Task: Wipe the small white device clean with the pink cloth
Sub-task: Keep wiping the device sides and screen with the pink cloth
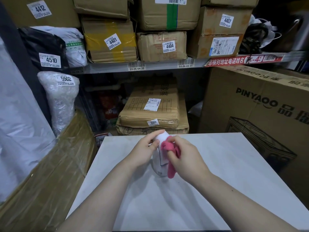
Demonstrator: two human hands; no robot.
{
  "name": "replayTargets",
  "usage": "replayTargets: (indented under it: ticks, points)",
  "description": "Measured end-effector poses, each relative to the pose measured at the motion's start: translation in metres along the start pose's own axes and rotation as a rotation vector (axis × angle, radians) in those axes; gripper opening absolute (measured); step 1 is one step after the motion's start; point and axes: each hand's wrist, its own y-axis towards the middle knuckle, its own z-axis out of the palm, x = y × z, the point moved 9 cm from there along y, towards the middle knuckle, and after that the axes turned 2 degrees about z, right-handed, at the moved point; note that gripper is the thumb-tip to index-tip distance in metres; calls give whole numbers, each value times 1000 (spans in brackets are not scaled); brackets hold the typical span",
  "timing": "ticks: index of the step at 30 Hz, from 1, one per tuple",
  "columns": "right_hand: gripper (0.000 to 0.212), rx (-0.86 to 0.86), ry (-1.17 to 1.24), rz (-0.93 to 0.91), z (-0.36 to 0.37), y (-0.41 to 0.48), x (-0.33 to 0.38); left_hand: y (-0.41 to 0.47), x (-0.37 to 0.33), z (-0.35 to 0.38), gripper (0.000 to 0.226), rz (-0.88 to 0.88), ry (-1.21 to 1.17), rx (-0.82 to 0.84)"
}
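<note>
A small white device point(160, 162) stands upright on the pale grey table point(225, 173), near its far edge. My left hand point(145, 149) grips the device's rounded top from the left, thumb and fingers curled round it. In my right hand point(185, 156) is the bunched pink cloth point(168, 148), which I press against the device's upper right side. A strip of the cloth hangs down beside the device's base. The device's right flank is partly hidden by the cloth and my fingers.
Stacked cardboard boxes with numbered labels fill the shelf point(158, 66) behind the table. A large brown carton point(260, 104) stands at the right, a taped box point(150, 113) beyond the table's far edge, and wrapped parcels point(60, 101) lean at the left.
</note>
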Motion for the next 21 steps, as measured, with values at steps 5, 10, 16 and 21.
replayTargets:
  ticks: [5, 10, 16, 21]
  points:
    - [34, 98, -55, -7, 18, -6, 14, 2, 1, 0, 38, -8, -32, -22]
    - [29, 1, -40, 18, 10, -2, 1, 3, 2, 0, 39, -11, 18, -12]
    - [19, -166, 54, 123, -15, 5, -25, -1, -1, 1, 48, -5, 37, 8]
    - [10, -213, 177, 197, -25, 5, -42, -4, -3, 11, 45, -37, 37, 60]
